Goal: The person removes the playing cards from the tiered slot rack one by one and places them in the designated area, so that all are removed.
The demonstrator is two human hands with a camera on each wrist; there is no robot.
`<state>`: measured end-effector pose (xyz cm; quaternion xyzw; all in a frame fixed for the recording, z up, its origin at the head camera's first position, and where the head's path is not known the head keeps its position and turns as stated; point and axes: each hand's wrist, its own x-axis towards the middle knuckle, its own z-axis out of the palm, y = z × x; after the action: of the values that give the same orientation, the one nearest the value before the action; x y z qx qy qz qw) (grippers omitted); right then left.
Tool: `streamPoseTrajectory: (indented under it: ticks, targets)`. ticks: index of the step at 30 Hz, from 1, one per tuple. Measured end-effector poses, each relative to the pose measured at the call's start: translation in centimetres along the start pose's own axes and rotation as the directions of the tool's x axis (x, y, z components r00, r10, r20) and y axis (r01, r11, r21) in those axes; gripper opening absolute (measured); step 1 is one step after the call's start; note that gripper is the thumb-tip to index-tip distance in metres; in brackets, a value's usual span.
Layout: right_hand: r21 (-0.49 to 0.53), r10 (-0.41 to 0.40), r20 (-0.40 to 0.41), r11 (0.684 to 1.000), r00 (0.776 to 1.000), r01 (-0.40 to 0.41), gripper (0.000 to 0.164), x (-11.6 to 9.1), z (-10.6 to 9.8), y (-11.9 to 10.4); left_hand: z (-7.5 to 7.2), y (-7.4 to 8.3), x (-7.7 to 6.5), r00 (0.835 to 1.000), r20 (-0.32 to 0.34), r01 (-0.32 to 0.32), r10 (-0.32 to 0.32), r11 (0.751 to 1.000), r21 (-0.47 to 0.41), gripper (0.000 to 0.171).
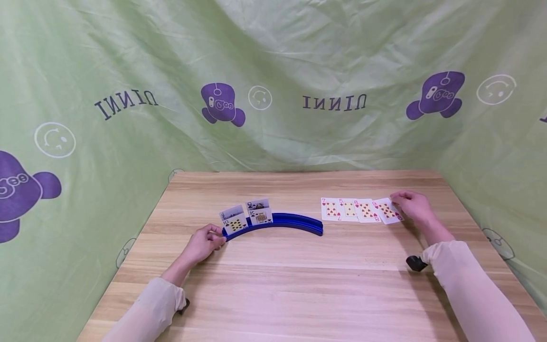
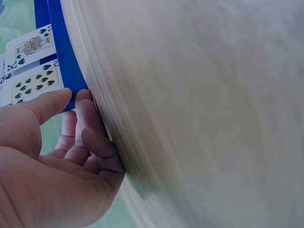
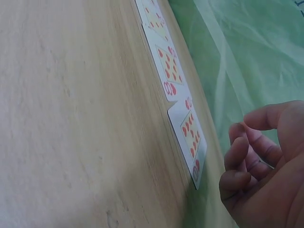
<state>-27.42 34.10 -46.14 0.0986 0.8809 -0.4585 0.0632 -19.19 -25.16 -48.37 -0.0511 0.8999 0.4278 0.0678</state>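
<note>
My left hand (image 1: 205, 244) pinches the near left end of a curved blue card holder (image 1: 295, 219), thumb on one side and fingers on the other. In the holder stand a ten of spades (image 2: 35, 83) and a king of spades (image 2: 33, 45), each with another card behind it; one of these is a queen (image 1: 258, 204). My right hand (image 1: 412, 206) is beside the outer corner of a nine of hearts (image 3: 191, 135), thumb close to the forefinger and the other fingers loosely curled. A gap shows between fingers and card in the right wrist view.
Left of the nine, an eight of hearts (image 1: 365, 210), a five (image 1: 349, 209) and a seven of hearts (image 1: 331, 209) lie face up in an overlapping row. The wooden table (image 1: 273, 289) ends at a green printed curtain (image 1: 282, 137) behind and at both sides.
</note>
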Motion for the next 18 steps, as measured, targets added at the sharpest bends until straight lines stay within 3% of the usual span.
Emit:
streamPoseTrajectory:
  ticks: [8,18]
  targets:
    - [-0.002,-0.052,0.075,0.999,0.996,0.053,0.051,-0.8,0.5,-1.5,0.0,0.0,0.0,1.000,0.004,-0.003,0.003,1.000,0.003,0.021]
    - [0.049,-0.131,0.064,0.991,0.989,0.128,0.043,-1.2,2.0,-3.0,0.0,0.0,0.1,1.000,0.007,0.008,-0.008,1.000,-0.002,0.021]
